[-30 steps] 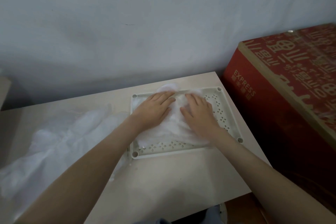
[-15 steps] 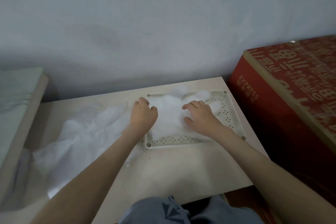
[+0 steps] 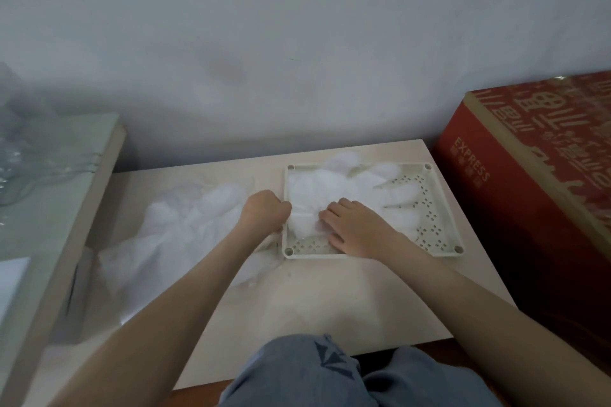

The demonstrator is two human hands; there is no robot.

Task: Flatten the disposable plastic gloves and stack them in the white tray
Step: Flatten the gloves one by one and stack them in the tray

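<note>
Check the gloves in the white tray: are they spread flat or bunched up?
Mostly spread flat: the gloves fan their fingers across the white tray under the pressing right hand; one tip overhangs the far rim.

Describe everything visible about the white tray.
The shallow rectangular white plastic tray lies flat on the pale wooden table, at its far right. Perforated floor, round sockets at the corners. Translucent plastic gloves cover it, overlapping the far rim. The right hand presses them; the left hand grips their edge at its left rim.
</note>
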